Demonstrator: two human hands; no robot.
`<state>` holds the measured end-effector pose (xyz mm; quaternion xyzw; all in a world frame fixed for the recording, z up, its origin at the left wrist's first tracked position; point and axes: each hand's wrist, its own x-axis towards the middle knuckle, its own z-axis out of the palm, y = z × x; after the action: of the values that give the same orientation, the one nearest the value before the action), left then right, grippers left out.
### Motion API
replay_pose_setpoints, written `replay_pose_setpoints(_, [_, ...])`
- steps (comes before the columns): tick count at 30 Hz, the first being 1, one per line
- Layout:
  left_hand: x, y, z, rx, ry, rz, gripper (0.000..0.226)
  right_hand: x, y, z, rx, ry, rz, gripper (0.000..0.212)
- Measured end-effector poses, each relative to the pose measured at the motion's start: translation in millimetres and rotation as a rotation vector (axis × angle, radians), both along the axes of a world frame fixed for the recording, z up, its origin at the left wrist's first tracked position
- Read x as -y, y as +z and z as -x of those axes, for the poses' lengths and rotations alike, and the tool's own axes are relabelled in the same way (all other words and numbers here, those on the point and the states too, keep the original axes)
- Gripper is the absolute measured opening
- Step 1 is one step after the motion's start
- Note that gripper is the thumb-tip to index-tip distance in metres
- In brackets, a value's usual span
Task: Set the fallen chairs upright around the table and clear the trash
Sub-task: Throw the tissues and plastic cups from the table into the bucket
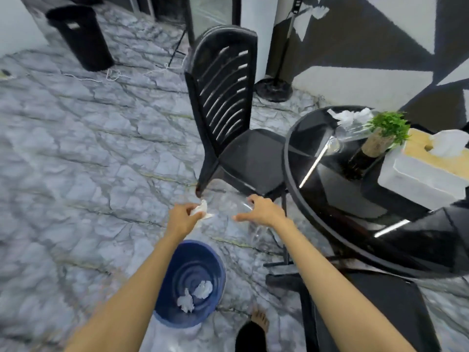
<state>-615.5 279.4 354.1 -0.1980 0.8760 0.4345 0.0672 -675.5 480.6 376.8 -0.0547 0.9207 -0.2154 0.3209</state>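
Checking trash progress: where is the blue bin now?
Head view, lower centre: the blue bin stands on the floor below the left hand, two crumpled tissues inside.

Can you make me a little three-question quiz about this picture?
1. True or false: the black chair beside the table lies on its side.
2. How many paper wads lie in the blue bucket?
3. What does the left hand pinch? A) a paper wad B) a plant C) a cable

Key: 1 false, it stands upright; 2 two; 3 A.
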Motion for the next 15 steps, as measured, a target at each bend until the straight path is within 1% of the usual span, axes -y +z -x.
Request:
replay_pose_setpoints(3, [33.3, -43.2, -48.3, 0.073, 0.089, -0.021, 0.027, 36.7, -59.2, -38.1, 0.111, 0.021, 0.023, 0.095])
replay_pose_setpoints(9, [68.2, -150.5, -110.6, 0.223, 0.269, -0.078, 0.030, 92.1, -181.3, -90.5, 0.245, 0.052, 0.066, 0.084])
replay_pose_setpoints(12, [72.7, -208.1, -128.2, 0.240, 0.326, -0.121, 0.029, 111.0, -249.0, -105.8, 0.286, 0.073, 0.059, 0.095])
replay_pose_setpoints(15, [75.9, -260.3, -137.1, 0.264, 0.353, -0.176, 0.034, 121.4, -308.1, -115.3, 0.315, 0.020, 0.082, 0.100])
